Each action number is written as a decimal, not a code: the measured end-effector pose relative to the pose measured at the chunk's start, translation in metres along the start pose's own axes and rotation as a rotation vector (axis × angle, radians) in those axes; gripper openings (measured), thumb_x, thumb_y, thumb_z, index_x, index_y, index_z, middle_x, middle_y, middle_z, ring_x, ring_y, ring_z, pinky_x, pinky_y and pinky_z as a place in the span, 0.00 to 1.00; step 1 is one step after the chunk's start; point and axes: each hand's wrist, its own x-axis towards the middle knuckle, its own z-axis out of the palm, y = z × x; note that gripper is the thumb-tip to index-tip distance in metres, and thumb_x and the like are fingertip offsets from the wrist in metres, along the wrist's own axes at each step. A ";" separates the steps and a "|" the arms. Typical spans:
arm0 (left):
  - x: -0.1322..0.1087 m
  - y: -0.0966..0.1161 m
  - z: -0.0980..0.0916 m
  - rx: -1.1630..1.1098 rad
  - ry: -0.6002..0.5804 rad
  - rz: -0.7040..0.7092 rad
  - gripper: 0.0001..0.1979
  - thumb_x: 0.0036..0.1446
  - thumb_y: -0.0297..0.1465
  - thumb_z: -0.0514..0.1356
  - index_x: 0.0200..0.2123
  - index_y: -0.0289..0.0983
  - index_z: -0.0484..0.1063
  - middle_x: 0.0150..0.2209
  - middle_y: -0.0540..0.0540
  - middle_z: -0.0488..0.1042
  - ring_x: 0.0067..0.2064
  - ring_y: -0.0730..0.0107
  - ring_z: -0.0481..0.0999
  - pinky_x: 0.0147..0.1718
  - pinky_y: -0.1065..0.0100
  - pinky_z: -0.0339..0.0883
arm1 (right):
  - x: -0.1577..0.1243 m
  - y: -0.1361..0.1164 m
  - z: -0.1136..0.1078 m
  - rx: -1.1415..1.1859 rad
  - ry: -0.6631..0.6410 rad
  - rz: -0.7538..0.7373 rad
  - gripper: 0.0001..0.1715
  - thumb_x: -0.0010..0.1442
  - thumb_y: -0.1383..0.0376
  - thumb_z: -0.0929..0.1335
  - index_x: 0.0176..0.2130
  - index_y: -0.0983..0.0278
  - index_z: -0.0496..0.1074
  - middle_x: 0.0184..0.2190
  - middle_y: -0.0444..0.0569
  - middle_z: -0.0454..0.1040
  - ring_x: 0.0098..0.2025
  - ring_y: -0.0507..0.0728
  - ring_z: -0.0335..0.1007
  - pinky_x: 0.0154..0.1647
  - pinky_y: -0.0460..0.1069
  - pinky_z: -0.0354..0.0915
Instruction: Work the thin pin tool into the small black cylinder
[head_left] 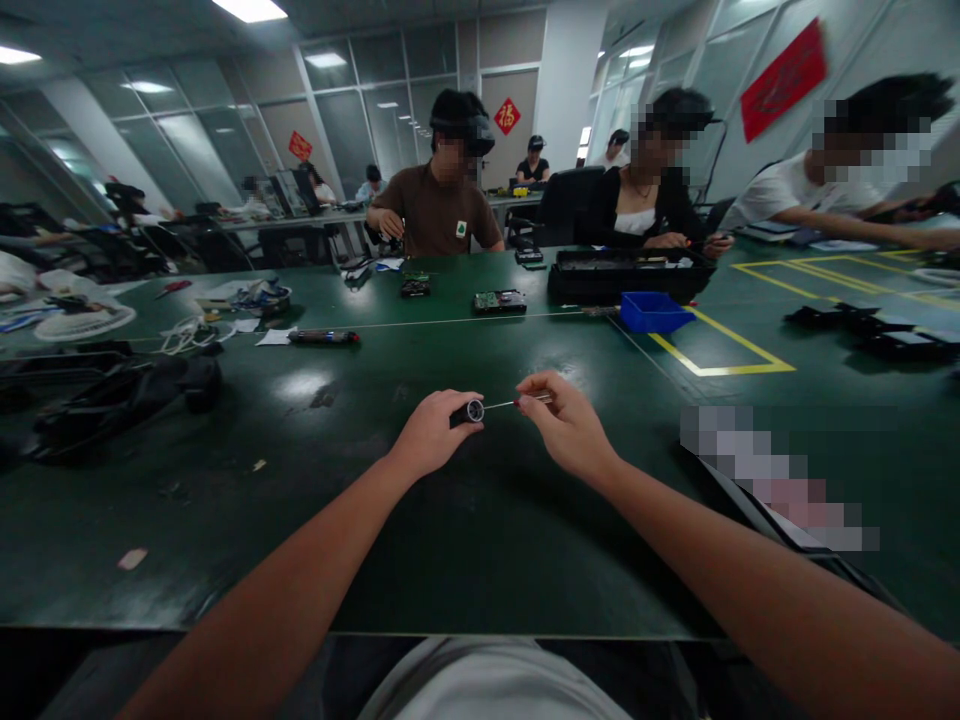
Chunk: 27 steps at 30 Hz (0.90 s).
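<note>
Above the glossy dark-green tabletop, in the head view, the short black cylindrical part with a pale-rimmed open end is the landmark for all positions. The left hand grips this cylinder from its left, thumb and fingers closed around the body, with the open end turned toward the right hand. The right hand, just to the right of the cylinder, pinches a slim screwdriver with a thin metal shaft and a red-collared handle between narrowed fingertips. The shaft lies nearly level, its tip at the cylinder's open end; whether it touches anything inside cannot be told.

Beyond the cylinder and slightly to its right lies a green circuit board on a metal-edged block. Farther right of the cylinder stand a blue plastic bin and, behind it, a long black open case. Left of the cylinder and beyond it lies a dark rod-shaped object with a red end; well to the left is a bulky black moulded piece. Across the table from the cylinder sits a co-worker in a brown shirt.
</note>
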 end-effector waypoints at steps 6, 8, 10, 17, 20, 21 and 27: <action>0.000 -0.001 0.000 -0.013 0.003 -0.003 0.19 0.59 0.31 0.66 0.54 0.42 0.73 0.50 0.46 0.77 0.52 0.60 0.73 0.54 0.57 0.65 | 0.000 0.003 0.000 -0.017 -0.035 0.054 0.18 0.69 0.53 0.60 0.38 0.60 0.71 0.23 0.42 0.70 0.26 0.55 0.68 0.30 0.51 0.63; 0.000 -0.001 -0.001 -0.015 0.001 -0.004 0.19 0.60 0.31 0.65 0.54 0.42 0.73 0.50 0.46 0.77 0.52 0.60 0.73 0.54 0.57 0.65 | 0.000 0.005 0.000 -0.011 -0.026 0.031 0.13 0.69 0.56 0.61 0.42 0.59 0.71 0.26 0.43 0.71 0.29 0.55 0.69 0.32 0.51 0.63; 0.001 -0.001 -0.001 -0.018 0.009 -0.004 0.19 0.59 0.31 0.65 0.54 0.42 0.73 0.49 0.46 0.77 0.52 0.60 0.73 0.54 0.57 0.65 | -0.001 0.006 0.001 0.016 -0.033 0.012 0.11 0.68 0.59 0.62 0.46 0.59 0.70 0.31 0.44 0.73 0.34 0.56 0.72 0.35 0.51 0.65; 0.000 -0.001 0.000 -0.019 0.001 -0.001 0.19 0.59 0.31 0.66 0.54 0.42 0.74 0.49 0.46 0.77 0.52 0.60 0.73 0.54 0.58 0.65 | -0.001 0.004 0.001 0.032 -0.044 0.084 0.17 0.70 0.55 0.59 0.45 0.60 0.72 0.25 0.42 0.69 0.27 0.54 0.68 0.30 0.51 0.64; 0.001 -0.002 0.000 -0.023 0.004 -0.003 0.19 0.59 0.30 0.66 0.54 0.41 0.74 0.49 0.46 0.77 0.52 0.60 0.73 0.55 0.58 0.65 | 0.001 0.007 0.002 0.071 -0.006 0.069 0.13 0.66 0.60 0.62 0.48 0.60 0.69 0.30 0.44 0.73 0.33 0.56 0.72 0.36 0.52 0.67; 0.001 -0.002 0.000 -0.024 0.007 -0.004 0.19 0.59 0.30 0.66 0.54 0.40 0.74 0.49 0.46 0.77 0.52 0.60 0.74 0.55 0.58 0.65 | 0.001 0.008 0.003 0.090 -0.005 0.063 0.13 0.65 0.60 0.64 0.48 0.60 0.69 0.32 0.44 0.73 0.35 0.56 0.73 0.38 0.53 0.68; 0.001 -0.002 0.000 -0.028 0.009 -0.002 0.19 0.58 0.30 0.66 0.54 0.41 0.74 0.49 0.46 0.77 0.52 0.61 0.74 0.54 0.59 0.65 | 0.000 0.003 0.002 0.128 -0.043 0.136 0.16 0.68 0.54 0.60 0.44 0.60 0.70 0.23 0.41 0.69 0.25 0.54 0.67 0.29 0.51 0.64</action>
